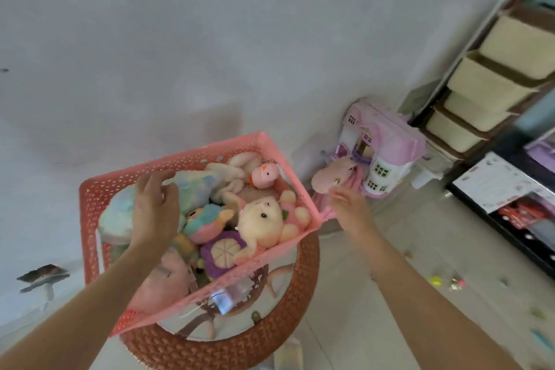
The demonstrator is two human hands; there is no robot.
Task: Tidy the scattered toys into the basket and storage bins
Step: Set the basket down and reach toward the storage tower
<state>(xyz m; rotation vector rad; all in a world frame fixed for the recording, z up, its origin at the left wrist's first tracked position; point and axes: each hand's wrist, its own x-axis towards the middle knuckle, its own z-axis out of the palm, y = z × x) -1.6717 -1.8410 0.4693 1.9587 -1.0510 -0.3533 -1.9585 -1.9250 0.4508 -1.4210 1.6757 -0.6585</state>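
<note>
A pink perforated plastic basket (pixel 186 159) sits tilted on a round brown woven-rim table with a glass top (pixel 303 285), packed with soft plush toys. Beneath the left hand (pixel 156 207) lies a fluffy pastel tie-dye plush (pixel 192 186); just right of that hand are a cream bunny plush (pixel 261 216), a purple round plush with a segmented face (pixel 220 252) and a small pink chick plush (pixel 264 176) near the basket's far corner. The left hand reaches in from below, palm down, fingers spread and resting on the tie-dye plush. The right hand (pixel 350 207) is outside the basket's right wall, fingers loosely extended toward a pink plush toy with dangling ribbons (pixel 333 176); whether it pinches the toy cannot be told through the blur. Beyond that hand stands a pink and white plastic dollhouse (pixel 381 153) on the pale floor, and farther right a dark shelf frame holding cream storage bins (pixel 486 81). Small bright bits (pixel 435 281) lie scattered on the floor to the right of the right forearm.
</note>
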